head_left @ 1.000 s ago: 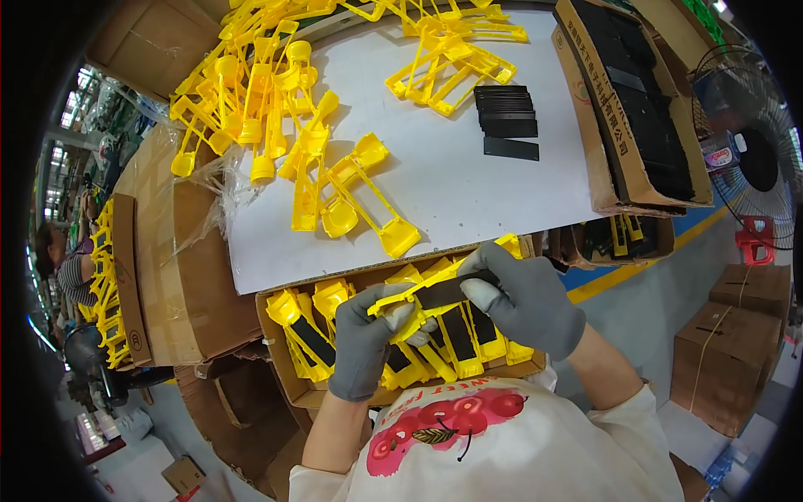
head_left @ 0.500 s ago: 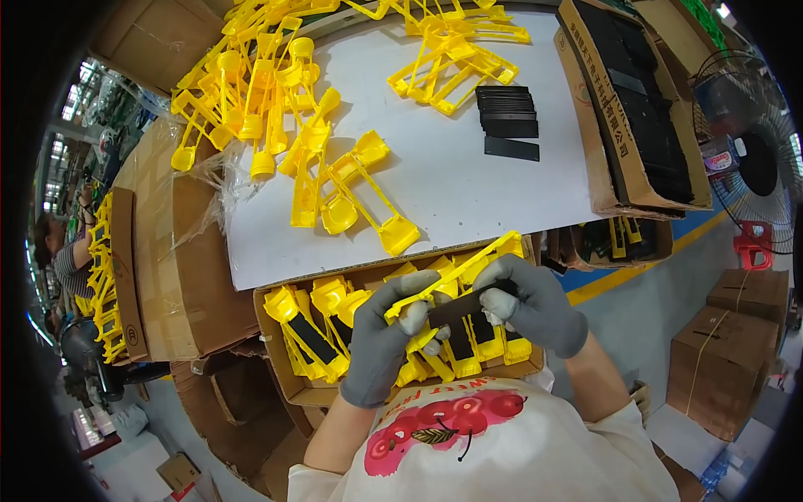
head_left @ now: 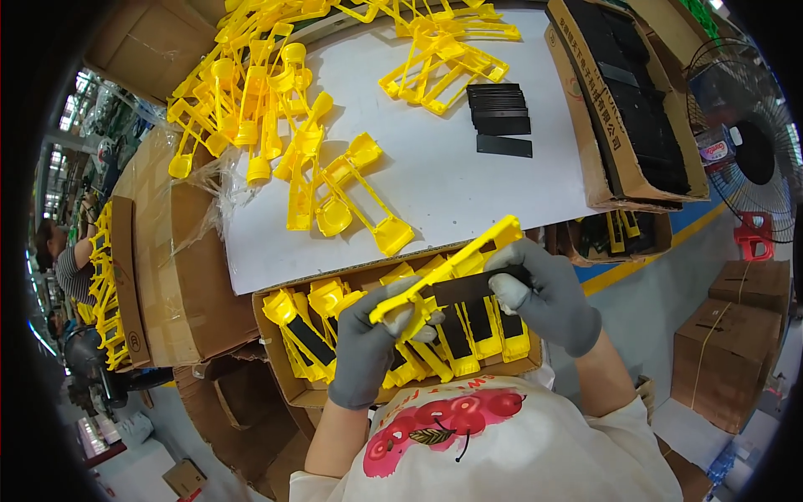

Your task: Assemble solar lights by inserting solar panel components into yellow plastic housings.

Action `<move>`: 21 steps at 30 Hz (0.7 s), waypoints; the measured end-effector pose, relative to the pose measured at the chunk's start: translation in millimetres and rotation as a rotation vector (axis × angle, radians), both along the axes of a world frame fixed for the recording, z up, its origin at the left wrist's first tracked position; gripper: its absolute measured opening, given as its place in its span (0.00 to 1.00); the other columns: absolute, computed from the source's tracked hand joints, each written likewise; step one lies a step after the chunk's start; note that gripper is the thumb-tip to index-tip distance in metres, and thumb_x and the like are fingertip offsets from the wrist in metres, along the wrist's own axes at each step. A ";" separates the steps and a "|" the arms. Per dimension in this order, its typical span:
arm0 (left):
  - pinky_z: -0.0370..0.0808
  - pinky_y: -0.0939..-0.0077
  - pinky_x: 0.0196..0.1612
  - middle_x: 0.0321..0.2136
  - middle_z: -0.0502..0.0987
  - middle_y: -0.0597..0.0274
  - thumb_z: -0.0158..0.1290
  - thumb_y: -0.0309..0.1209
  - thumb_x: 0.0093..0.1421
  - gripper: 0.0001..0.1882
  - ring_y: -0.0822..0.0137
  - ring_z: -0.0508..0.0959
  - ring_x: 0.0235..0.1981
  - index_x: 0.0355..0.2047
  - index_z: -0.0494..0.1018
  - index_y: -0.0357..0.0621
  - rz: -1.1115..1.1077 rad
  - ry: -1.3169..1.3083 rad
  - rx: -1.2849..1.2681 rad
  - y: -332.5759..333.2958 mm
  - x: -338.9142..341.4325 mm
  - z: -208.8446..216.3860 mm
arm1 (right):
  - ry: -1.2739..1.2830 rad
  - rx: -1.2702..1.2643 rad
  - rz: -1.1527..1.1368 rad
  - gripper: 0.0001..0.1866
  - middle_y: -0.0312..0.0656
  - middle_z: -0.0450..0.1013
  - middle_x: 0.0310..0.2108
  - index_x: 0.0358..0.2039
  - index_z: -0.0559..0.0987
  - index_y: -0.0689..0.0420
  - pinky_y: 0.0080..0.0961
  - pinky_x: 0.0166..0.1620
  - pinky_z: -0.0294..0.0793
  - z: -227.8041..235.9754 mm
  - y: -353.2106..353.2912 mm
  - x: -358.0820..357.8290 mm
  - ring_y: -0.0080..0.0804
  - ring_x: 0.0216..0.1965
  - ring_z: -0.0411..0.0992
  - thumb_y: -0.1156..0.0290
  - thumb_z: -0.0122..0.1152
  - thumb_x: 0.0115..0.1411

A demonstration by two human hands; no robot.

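Over an open carton [head_left: 311,393] in front of me, both my gloved hands are raised close together. My left hand [head_left: 365,347] is closed round the near-left end of a yellow plastic frame [head_left: 447,269], which slants up to the right. Between thumb and fingers, my right hand [head_left: 554,294] grips the right end of a thin black rectangular strip [head_left: 465,288]. The strip lies just below the frame's long side, its left end close to my left fingers; whether it touches the frame I cannot tell. In the carton stand several yellow frames [head_left: 297,339] with black strips in them.
On the white table [head_left: 452,188] lie loose yellow frames [head_left: 361,197], a yellow pile [head_left: 242,100] and a stack of black strips [head_left: 500,113]. A carton of black pieces [head_left: 615,125] stands at right, near a fan [head_left: 753,151]. At far left is another person [head_left: 74,259].
The yellow frame and both hands have shifted slightly, the left hand to the left and the right hand to the right. The black strip now lies more level beneath the frame.
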State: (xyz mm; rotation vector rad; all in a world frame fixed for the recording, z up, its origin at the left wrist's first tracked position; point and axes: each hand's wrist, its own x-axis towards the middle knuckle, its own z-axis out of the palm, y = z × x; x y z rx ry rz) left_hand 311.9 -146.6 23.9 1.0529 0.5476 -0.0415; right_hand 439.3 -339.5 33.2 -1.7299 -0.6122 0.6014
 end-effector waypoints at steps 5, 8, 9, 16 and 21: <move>0.81 0.74 0.35 0.38 0.76 0.50 0.49 0.21 0.60 0.18 0.57 0.81 0.35 0.51 0.69 0.29 0.072 0.034 -0.003 -0.9 -1.2 1.6 | -0.310 -0.158 0.065 0.09 0.45 0.75 0.24 0.36 0.75 0.54 0.26 0.28 0.74 4.0 11.5 1.4 0.38 0.24 0.76 0.64 0.59 0.59; 0.82 0.73 0.31 0.36 0.76 0.50 0.50 0.21 0.59 0.17 0.54 0.82 0.32 0.48 0.69 0.28 0.099 0.045 0.017 -3.1 -2.6 -4.5 | -0.377 -0.254 0.071 0.09 0.44 0.75 0.23 0.36 0.74 0.52 0.29 0.26 0.73 7.1 13.3 1.3 0.40 0.23 0.76 0.62 0.59 0.59; 0.82 0.73 0.30 0.36 0.76 0.50 0.50 0.20 0.58 0.16 0.54 0.82 0.31 0.48 0.70 0.28 0.096 0.055 0.022 -3.3 -3.1 -6.3 | -0.400 -0.301 0.084 0.09 0.43 0.74 0.21 0.36 0.74 0.51 0.30 0.25 0.72 7.4 13.5 1.1 0.40 0.22 0.75 0.61 0.59 0.59; 0.80 0.77 0.32 0.33 0.78 0.54 0.52 0.21 0.58 0.14 0.64 0.81 0.31 0.45 0.74 0.30 0.086 0.061 -0.004 -4.4 -1.7 -5.9 | -0.455 -0.395 0.096 0.10 0.46 0.73 0.21 0.34 0.74 0.55 0.26 0.25 0.72 2.5 22.9 -7.9 0.41 0.21 0.75 0.63 0.61 0.58; 0.77 0.79 0.27 0.30 0.77 0.55 0.54 0.20 0.57 0.14 0.64 0.81 0.26 0.44 0.74 0.29 0.145 0.108 0.089 -8.2 5.9 -9.4 | -0.438 -0.466 -0.074 0.22 0.42 0.74 0.24 0.40 0.73 0.54 0.27 0.27 0.72 -3.1 24.2 -16.2 0.39 0.24 0.75 0.53 0.67 0.52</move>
